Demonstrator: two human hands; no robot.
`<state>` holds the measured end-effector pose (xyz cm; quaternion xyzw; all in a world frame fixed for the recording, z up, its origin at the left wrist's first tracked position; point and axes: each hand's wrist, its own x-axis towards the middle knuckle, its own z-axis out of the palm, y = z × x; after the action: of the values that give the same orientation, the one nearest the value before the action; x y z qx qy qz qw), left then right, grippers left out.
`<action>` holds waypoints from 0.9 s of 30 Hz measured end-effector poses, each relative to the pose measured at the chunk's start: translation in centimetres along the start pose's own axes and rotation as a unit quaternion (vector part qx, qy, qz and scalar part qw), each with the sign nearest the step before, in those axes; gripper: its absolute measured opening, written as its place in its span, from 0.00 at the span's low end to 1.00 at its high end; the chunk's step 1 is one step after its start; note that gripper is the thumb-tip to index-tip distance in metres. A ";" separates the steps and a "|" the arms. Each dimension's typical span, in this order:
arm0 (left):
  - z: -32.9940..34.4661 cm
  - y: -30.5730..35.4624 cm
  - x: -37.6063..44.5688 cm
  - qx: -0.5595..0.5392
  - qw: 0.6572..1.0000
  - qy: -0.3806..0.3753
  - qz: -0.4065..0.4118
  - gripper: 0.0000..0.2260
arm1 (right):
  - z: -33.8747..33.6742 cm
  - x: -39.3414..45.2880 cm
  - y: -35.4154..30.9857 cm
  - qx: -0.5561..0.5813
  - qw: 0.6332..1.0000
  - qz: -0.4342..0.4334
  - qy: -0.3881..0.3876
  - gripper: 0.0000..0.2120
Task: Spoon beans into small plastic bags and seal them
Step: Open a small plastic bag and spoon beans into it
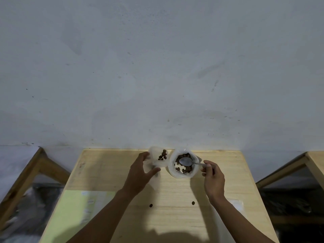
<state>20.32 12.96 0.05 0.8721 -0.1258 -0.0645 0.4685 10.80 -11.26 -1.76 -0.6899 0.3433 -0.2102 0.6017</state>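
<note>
At the far edge of the wooden table (175, 216), my left hand (140, 174) holds a small clear plastic bag (158, 159) between thumb and fingers; several brown beans lie inside it. Right of it stands a large white bag (183, 165), rolled open and filled with brown beans. My right hand (213, 178) pinches the handle of a metal spoon (186, 161). The spoon's bowl hovers over the beans in the white bag and looks empty.
Two loose beans (150, 205) lie on the table nearer to me. A pale yellow-green sheet (70, 216) covers the near left of the table, and clear plastic (236, 204) lies at the near right. Wooden frames (26, 178) stand on both sides; a grey wall rises behind.
</note>
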 end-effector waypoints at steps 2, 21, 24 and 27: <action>0.2 0.0 -0.3 -0.020 1.000 0.005 0.000 0.29 | 0.2 -0.2 0.6 -0.001 1.000 0.012 -0.007 0.11; 0.9 1.6 -0.1 -0.012 1.000 -0.002 -0.010 0.30 | -0.4 -1.2 -1.4 -0.074 0.993 -0.067 -0.068 0.16; 1.3 3.0 0.3 -0.020 0.999 -0.049 0.009 0.31 | 0.9 -2.2 -5.0 -0.047 0.960 -0.070 -0.266 0.16; 1.1 3.9 0.4 -0.022 0.989 -0.141 0.029 0.31 | 2.2 -1.9 -5.9 -0.040 0.958 -0.073 -0.274 0.08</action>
<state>19.78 9.93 2.71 0.8396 -0.2143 -0.1762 0.4671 12.33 -8.11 3.84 -0.7677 0.1222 -0.0425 0.6276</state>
